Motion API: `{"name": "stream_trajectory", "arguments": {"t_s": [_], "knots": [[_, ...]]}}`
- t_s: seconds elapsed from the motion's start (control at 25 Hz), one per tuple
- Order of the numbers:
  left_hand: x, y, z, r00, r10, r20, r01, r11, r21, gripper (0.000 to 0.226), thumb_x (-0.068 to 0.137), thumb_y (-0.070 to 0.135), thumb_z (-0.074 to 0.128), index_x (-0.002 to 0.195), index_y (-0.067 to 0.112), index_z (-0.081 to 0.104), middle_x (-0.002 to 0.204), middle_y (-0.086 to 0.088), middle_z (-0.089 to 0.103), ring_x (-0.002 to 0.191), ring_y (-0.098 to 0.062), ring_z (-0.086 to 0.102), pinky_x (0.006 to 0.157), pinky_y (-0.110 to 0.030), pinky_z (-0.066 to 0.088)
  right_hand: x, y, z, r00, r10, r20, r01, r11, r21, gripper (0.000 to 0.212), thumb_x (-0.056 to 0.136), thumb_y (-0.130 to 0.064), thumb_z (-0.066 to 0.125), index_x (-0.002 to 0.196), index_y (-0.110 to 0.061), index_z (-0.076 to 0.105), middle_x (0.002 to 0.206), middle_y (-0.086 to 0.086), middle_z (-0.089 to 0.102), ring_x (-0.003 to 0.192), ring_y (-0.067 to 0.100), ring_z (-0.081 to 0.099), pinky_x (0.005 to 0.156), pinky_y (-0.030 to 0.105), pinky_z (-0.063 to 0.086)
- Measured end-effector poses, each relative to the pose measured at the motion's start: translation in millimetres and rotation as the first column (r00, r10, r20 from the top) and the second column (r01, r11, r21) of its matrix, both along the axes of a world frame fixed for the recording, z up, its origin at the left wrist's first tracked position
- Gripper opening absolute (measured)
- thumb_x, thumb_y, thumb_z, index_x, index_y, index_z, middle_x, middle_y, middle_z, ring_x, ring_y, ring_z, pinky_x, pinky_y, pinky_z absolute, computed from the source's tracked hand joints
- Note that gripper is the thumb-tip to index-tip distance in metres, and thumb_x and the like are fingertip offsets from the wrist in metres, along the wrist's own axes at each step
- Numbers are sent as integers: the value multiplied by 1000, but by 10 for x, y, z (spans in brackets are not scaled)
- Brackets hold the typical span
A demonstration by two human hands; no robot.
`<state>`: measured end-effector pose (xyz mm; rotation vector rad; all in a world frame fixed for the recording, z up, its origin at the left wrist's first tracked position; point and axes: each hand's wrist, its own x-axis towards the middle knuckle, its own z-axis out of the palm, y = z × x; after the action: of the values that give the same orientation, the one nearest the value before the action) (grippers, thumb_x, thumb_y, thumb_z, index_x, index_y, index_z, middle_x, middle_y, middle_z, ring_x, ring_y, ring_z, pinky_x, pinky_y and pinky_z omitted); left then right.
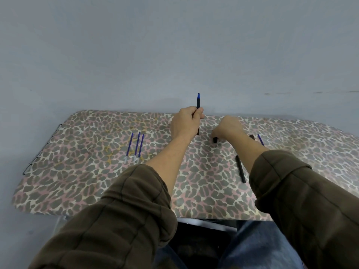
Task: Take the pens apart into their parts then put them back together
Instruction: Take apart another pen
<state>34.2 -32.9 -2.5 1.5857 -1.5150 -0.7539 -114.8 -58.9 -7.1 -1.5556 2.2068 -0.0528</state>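
My left hand (pixel 186 121) is closed around a black pen (pixel 198 102), held upright with its blue tip pointing up. Just to the right, my right hand (pixel 229 127) is down on the leopard-print table (pixel 87 181) with its fingers pinched on a small black cap (pixel 214 140). Three blue refills (pixel 136 146) lie side by side on the left of the table. A black barrel (pixel 240 169) lies beside my right forearm. Behind that forearm a dark pen part (pixel 252 137) and another blue refill (pixel 260 140) show partly.
A plain grey wall (pixel 174 45) rises right behind the table's far edge. A thin black wire frame (pixel 41 146) runs along the table's left end. My knees in blue jeans (pixel 258 247) are under the near edge.
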Motion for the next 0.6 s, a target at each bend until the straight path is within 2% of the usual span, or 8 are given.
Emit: {"name": "stream_trajectory", "arguments": {"t_s": [0.24, 0.4, 0.6], "knots": [[49, -12, -37, 1000, -2, -1, 2, 1000, 4, 33, 104, 42, 52, 98, 21, 77, 95, 17, 77, 82, 2, 68, 75, -27, 54, 115, -5, -31, 1000, 9, 23, -9, 1000, -20, 23, 82, -13, 76, 78, -11, 54, 75, 4, 57, 60, 21, 54, 46, 28, 40], [73, -7, -57, 1000, -8, -17, 8, 1000, 6, 33, 105, 41, 53, 100, 19, 77, 97, 15, 77, 86, 1, 69, 78, -28, 54, 74, 1, -61, 1000, 4, 5, -4, 999, -38, 24, 84, -13, 75, 73, -12, 53, 70, 3, 55, 54, 17, 51, 42, 26, 36], [51, -8, -70, 1000, -9, -10, 9, 1000, 6, 33, 104, 42, 53, 101, 20, 77, 95, 16, 77, 85, 1, 69, 80, -30, 56, 41, 20, -40, 1000, -8, -23, 8, 1000, 7, 25, 69, -11, 88, 71, -10, 63, 64, 3, 61, 51, 17, 56, 43, 25, 41]]}}
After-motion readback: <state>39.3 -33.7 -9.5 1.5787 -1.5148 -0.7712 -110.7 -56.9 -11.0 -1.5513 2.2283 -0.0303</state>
